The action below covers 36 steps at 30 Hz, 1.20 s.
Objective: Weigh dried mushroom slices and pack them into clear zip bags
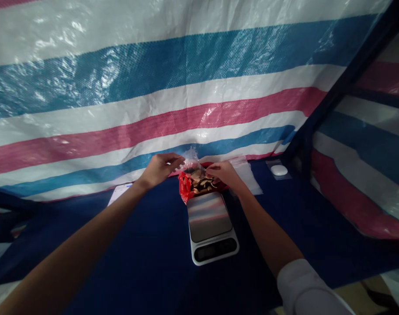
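Note:
A small clear plastic bag [191, 155] is held above an open red plastic bag [185, 186], which contains brownish dried slices [204, 184]. From the left, my left hand [160, 169] pinches the edge of the clear bag. My right hand [224, 172] is over the right side of the red bag, its thumb and fingers pinched together beside the clear bag and the slices. Exactly what those fingertips grip is too small to tell. Just in front of the red bag lies a white kitchen scale [209, 218] with a metal plate and a dark display.
Flat clear bags [248, 175] lie behind my right wrist. Farther right is a white rounded object [279, 170] on clear plastic. A phone with a lit screen [119, 192] rests left on the dark blue tabletop [147, 253]. Striped sheeting [153, 122] rises behind.

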Each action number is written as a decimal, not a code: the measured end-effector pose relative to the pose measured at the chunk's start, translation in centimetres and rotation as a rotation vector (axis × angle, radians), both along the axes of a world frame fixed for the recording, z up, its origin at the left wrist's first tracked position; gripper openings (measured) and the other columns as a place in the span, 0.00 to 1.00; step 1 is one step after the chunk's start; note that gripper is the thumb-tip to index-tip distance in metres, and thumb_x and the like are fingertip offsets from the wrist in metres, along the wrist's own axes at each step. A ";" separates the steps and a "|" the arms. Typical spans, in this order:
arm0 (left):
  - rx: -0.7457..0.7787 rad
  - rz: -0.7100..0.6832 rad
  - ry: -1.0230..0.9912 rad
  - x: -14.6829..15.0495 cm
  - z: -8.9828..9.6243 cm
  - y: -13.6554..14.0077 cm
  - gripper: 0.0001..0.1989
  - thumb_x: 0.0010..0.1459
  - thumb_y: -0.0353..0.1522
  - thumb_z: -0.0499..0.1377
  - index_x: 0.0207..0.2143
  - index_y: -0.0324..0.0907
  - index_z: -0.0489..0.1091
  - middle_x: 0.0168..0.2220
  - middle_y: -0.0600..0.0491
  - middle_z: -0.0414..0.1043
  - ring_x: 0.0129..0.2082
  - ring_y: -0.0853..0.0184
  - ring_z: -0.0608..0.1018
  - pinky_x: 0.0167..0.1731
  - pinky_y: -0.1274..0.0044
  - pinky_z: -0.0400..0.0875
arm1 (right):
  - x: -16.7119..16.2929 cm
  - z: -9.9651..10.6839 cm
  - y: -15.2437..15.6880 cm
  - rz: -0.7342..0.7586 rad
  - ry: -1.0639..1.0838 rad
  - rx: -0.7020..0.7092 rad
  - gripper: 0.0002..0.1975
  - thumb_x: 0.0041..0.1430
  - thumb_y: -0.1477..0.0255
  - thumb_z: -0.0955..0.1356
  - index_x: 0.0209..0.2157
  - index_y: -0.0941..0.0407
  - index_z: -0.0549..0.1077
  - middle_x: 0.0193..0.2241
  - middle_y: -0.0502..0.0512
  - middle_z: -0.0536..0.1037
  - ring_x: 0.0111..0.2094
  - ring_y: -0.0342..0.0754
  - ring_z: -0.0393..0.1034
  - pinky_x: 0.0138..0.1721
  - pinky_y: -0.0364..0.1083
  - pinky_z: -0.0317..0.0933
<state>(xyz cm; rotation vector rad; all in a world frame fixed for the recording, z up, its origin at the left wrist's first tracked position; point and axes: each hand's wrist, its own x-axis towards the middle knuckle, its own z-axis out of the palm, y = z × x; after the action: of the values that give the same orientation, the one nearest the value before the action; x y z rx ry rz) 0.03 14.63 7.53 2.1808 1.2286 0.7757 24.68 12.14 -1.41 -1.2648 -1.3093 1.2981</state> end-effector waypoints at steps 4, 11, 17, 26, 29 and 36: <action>0.002 0.017 0.026 -0.1 -0.9 0.5 0.16 0.60 0.44 0.61 0.36 0.41 0.81 0.33 0.47 0.84 0.29 0.65 0.81 0.31 0.75 0.75 | -0.4 0.0 -0.1 0.010 -0.046 0.049 0.08 0.54 0.70 0.73 0.24 0.55 0.79 0.23 0.52 0.80 0.22 0.44 0.71 0.23 0.42 0.69; 0.030 0.021 -0.021 -0.1 -0.6 0.8 0.17 0.62 0.44 0.61 0.35 0.40 0.80 0.33 0.47 0.84 0.28 0.66 0.81 0.30 0.77 0.75 | -0.2 -0.2 0.5 -0.008 0.027 0.022 0.05 0.57 0.70 0.73 0.29 0.56 0.82 0.27 0.53 0.81 0.27 0.45 0.75 0.25 0.42 0.71; 0.042 0.045 -0.091 0.2 0.2 0.9 0.17 0.62 0.45 0.62 0.34 0.39 0.79 0.31 0.48 0.83 0.27 0.67 0.81 0.30 0.77 0.77 | 0.2 0.0 0.4 -0.005 0.095 -0.011 0.05 0.58 0.68 0.74 0.31 0.54 0.83 0.29 0.54 0.82 0.32 0.48 0.78 0.32 0.45 0.75; 0.024 0.036 -0.107 0.4 0.3 0.6 0.19 0.62 0.47 0.62 0.33 0.40 0.79 0.30 0.48 0.82 0.27 0.67 0.81 0.30 0.77 0.77 | 1.2 -0.3 0.5 0.016 0.118 -0.011 0.05 0.55 0.68 0.74 0.29 0.55 0.82 0.29 0.56 0.83 0.33 0.50 0.79 0.30 0.44 0.74; -0.003 0.019 -0.104 0.6 0.3 0.6 0.20 0.62 0.48 0.62 0.34 0.39 0.79 0.31 0.47 0.82 0.27 0.66 0.81 0.30 0.76 0.77 | 1.4 -0.2 0.6 0.003 0.101 -0.020 0.04 0.54 0.70 0.73 0.29 0.55 0.82 0.28 0.54 0.83 0.31 0.48 0.78 0.29 0.43 0.73; -0.025 -0.012 -0.040 0.6 -0.9 0.8 0.19 0.62 0.46 0.61 0.37 0.39 0.80 0.33 0.46 0.83 0.29 0.65 0.81 0.30 0.76 0.77 | 0.7 -0.8 0.7 0.004 0.007 0.002 0.05 0.53 0.70 0.74 0.26 0.57 0.81 0.24 0.52 0.81 0.23 0.44 0.72 0.24 0.42 0.71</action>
<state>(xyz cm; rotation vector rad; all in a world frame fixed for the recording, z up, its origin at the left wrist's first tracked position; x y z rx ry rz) 0.60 15.47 6.65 2.1407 1.1980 0.7917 25.41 12.81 -2.20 -1.2557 -1.3091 1.3028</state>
